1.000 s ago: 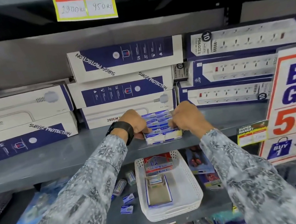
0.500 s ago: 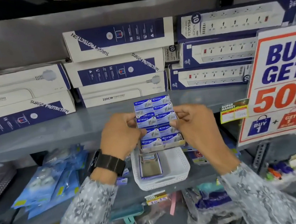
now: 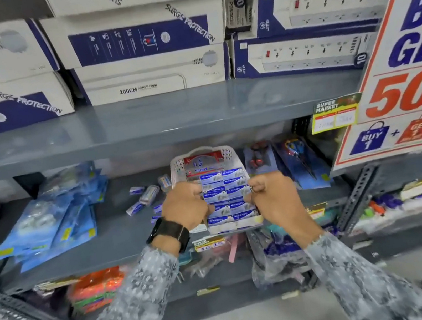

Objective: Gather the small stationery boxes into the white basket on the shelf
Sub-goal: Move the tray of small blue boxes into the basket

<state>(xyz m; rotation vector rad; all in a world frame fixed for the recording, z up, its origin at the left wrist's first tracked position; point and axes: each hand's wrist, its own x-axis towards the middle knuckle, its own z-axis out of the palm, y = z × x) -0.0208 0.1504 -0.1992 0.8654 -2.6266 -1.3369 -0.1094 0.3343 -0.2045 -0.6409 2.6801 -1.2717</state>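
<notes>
I hold the block of small stationery boxes (image 3: 229,201) over the front half of the white basket (image 3: 177,165) on the shelf (image 3: 123,240), its long axis running front to back. Blue labels, brand unreadable. My left hand (image 3: 184,205) and right hand (image 3: 274,199) clamp its sides, knuckles up.

Materials and finishes, located from the white basket (image 3: 177,166).

The basket is perforated plastic, matt white. Over it, the block of small stationery boxes (image 3: 228,198) is printed card, slightly glossy. The shelf (image 3: 143,120) above the basket is painted metal, smooth grey, with a soft sheen. Behind that, the power-strip cartons (image 3: 146,76) are matt card. Left of the basket, blister packs (image 3: 55,212) show shiny clear plastic. The sleeves (image 3: 133,305) below are patterned cloth; the watch strap (image 3: 173,232) looks matt black.
</notes>
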